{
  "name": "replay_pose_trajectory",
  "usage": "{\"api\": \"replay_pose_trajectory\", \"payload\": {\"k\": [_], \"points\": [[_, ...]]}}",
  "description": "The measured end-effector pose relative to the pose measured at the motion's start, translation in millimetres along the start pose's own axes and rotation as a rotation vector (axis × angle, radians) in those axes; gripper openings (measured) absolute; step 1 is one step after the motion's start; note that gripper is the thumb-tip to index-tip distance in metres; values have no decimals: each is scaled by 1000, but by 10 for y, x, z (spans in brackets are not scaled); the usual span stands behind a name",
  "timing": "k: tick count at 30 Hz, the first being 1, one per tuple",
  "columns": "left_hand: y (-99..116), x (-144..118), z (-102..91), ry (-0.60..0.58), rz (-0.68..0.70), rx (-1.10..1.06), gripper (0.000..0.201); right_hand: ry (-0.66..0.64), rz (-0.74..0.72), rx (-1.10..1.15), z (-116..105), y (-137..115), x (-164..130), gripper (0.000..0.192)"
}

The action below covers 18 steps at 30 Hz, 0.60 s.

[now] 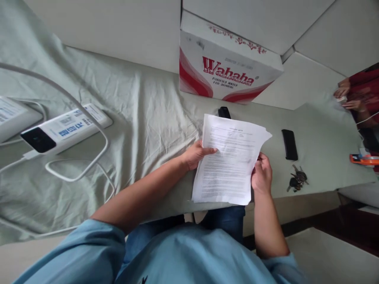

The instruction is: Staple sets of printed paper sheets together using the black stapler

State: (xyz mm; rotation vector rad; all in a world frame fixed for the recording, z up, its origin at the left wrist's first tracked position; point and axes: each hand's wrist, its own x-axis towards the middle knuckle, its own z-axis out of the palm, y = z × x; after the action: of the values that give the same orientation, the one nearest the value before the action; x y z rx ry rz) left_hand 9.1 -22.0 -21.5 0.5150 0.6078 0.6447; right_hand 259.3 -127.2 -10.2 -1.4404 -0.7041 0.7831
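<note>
- A sheaf of printed paper sheets (229,161) is held up over the near edge of the cloth-covered table (148,118), pinched between both of the person's hands.
- The left hand (197,154) grips the sheets' left edge, thumb laid across the printed face and the other fingers hidden behind the paper.
- The right hand (262,175) clasps the right edge lower down, fingers curled closed around it, the top sheets fanned slightly above them.
- Just beyond the sheets' top edge, past the left fingertips, a small black object (224,112) peeks out; what it is cannot be told.
- Behind that stands a Wahaha water carton (227,67).
- Right of the right fingers lie a black phone (289,144) and, nearer, a bunch of keys (297,179).
- Well left of the left hand rest a white power bank (63,128) and looping white cables (89,157).
- At the far right, another person's hands (346,98) are partly visible.
</note>
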Motion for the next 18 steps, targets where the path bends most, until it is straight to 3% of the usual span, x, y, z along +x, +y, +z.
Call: {"api": "replay_pose_trajectory", "payload": {"k": [3,5,11,18], "points": [[10,-3,-16,8,-8,-38,46,35,-36,-100,83,100,161,47],[31,1,-33,5,-44,-64,50,47,-69,-130,74,156,227,41],[53,29,-80,41,-133,-88,58,55,-163,-132,23,204,247,36],[1,56,-145,-107,-63,-290,54,189,-171,-151,-44,157,306,34]]}}
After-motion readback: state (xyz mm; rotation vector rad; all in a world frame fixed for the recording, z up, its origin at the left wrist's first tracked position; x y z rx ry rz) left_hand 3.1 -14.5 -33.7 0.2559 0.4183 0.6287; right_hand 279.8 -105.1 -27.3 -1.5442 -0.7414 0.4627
